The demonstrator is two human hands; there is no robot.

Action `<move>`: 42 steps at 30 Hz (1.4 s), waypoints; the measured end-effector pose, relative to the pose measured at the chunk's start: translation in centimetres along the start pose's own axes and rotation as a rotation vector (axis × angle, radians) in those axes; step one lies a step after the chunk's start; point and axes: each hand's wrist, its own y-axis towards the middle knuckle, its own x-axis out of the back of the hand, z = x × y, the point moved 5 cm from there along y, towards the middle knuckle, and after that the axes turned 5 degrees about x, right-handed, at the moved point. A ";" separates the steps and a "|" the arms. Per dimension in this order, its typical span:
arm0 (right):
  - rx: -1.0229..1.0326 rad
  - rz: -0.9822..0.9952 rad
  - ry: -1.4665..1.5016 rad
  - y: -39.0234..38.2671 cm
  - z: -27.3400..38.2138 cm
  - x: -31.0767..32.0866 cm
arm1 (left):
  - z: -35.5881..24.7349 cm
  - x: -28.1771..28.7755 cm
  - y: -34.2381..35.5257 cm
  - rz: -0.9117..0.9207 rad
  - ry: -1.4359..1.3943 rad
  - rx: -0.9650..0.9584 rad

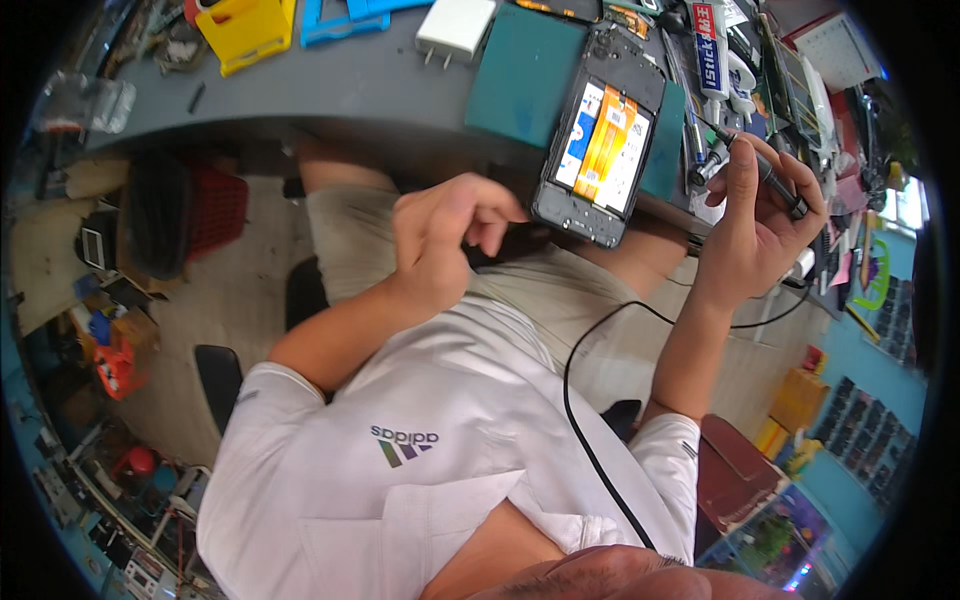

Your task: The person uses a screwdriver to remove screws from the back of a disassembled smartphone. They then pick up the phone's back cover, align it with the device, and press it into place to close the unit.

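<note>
An opened smartphone (pixel 578 207) with its back off lies at the front edge of the desk, its lower end jutting past the edge. Inside it shows a white, blue and yellow battery (pixel 606 150). My left hand (pixel 447 228) is beside the phone's lower left corner, fingers curled in, with nothing visible in them; whether a fingertip touches the corner I cannot tell. To the right of the phone, my right hand (pixel 757 225) grips a slim dark screwdriver (pixel 769 180) between thumb and fingers. Its thin tip points up and left, apart from the phone.
Under the phone is a green mat (pixel 515 75). A white charger plug (pixel 456 28) and a yellow plastic holder (pixel 246 32) stand farther left. Glue tubes (pixel 709 60) and assorted tools crowd the right side. A black cable (pixel 572 400) runs across my shirt.
</note>
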 end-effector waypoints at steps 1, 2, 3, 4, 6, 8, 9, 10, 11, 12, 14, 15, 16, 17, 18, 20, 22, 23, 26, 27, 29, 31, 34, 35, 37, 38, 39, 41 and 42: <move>0.032 -0.020 0.024 -0.1 -0.6 0.0 | -0.3 1.3 -0.1 -0.005 0.062 -0.068; 0.066 -0.035 0.050 -0.1 -1.2 0.1 | -1.3 2.6 0.5 -0.064 0.143 -0.186; 0.065 -0.029 0.082 -0.2 -1.8 0.0 | -2.6 3.8 1.1 -0.121 0.221 -0.306; 0.066 -0.057 0.074 -0.5 -2.3 0.1 | -3.6 4.5 1.6 -0.173 0.286 -0.425; 0.083 -0.069 0.062 -0.6 -2.5 -0.3 | -6.9 5.4 4.0 -0.266 0.325 -0.598; 0.066 -0.095 0.092 -0.8 -2.6 0.2 | -9.8 4.3 7.9 -0.287 0.510 -0.626; 0.053 -0.101 0.118 -0.8 -2.8 0.3 | -11.6 3.6 9.7 -0.260 0.642 -0.652; 0.044 -0.103 0.139 -0.7 -2.9 0.4 | -13.1 2.8 11.4 -0.145 0.846 -0.692; 0.024 -0.099 0.162 -0.7 -3.0 0.6 | -13.7 2.0 13.1 -0.057 0.895 -0.637; 0.004 -0.098 0.186 -0.6 -3.1 0.8 | -14.1 1.0 14.7 0.031 0.943 -0.581; -0.030 -0.097 0.216 -0.4 -3.3 1.2 | -14.0 -0.5 17.5 0.176 1.021 -0.524; -0.044 -0.098 0.220 -0.3 -3.3 1.2 | -13.9 -1.2 18.7 0.234 1.050 -0.525; -0.059 -0.102 0.224 -0.3 -3.3 1.2 | -13.5 -2.0 20.0 0.295 1.078 -0.526; -0.074 -0.099 0.238 -0.2 -3.1 1.0 | -12.9 -2.3 21.2 0.329 1.083 -0.475; -0.076 -0.096 0.221 -0.3 -3.1 1.1 | -12.3 -2.5 22.4 0.363 1.088 -0.424; -0.077 -0.103 0.186 -0.5 -3.1 1.2 | -11.1 -3.0 24.6 0.411 1.075 -0.310; -0.082 -0.104 0.181 -0.4 -3.0 1.1 | -9.6 -2.6 26.0 0.425 1.034 -0.172; -0.085 -0.104 0.176 -0.4 -2.9 1.1 | -9.1 -2.4 26.6 0.425 1.030 -0.140; -0.105 -0.087 0.205 -0.5 -2.9 1.0 | -8.5 -2.1 27.3 0.465 1.052 -0.107; -0.094 -0.091 0.193 -0.5 -3.0 1.1 | -8.5 -2.3 27.4 0.470 1.075 -0.130; -0.075 -0.090 0.175 -0.5 -3.1 1.0 | -8.6 -2.2 27.4 0.472 1.127 -0.170; -0.076 -0.082 0.179 -0.5 -3.1 1.0 | -9.1 -2.5 27.0 0.512 1.152 -0.210; -0.082 -0.076 0.206 -0.5 -3.1 1.0 | -9.2 -2.4 26.7 0.512 1.222 -0.452; -0.084 -0.074 0.221 -0.6 -3.1 0.9 | -9.1 -2.3 26.6 0.499 1.249 -0.563; -0.079 -0.073 0.190 -0.5 -3.0 0.9 | -8.8 -2.0 27.0 0.476 1.237 -0.520; -0.077 -0.073 0.173 -0.5 -3.0 0.9 | -8.9 -2.0 27.1 0.465 1.230 -0.498; -0.075 -0.073 0.175 -0.4 -3.0 0.9 | -9.1 -1.7 27.3 0.425 1.170 -0.401; -0.073 -0.071 0.181 -0.4 -3.1 1.0 | -10.7 -1.9 26.9 0.344 1.047 -0.207; -0.077 -0.073 0.187 -0.5 -3.1 0.9 | -11.2 -1.6 27.0 0.317 1.038 -0.202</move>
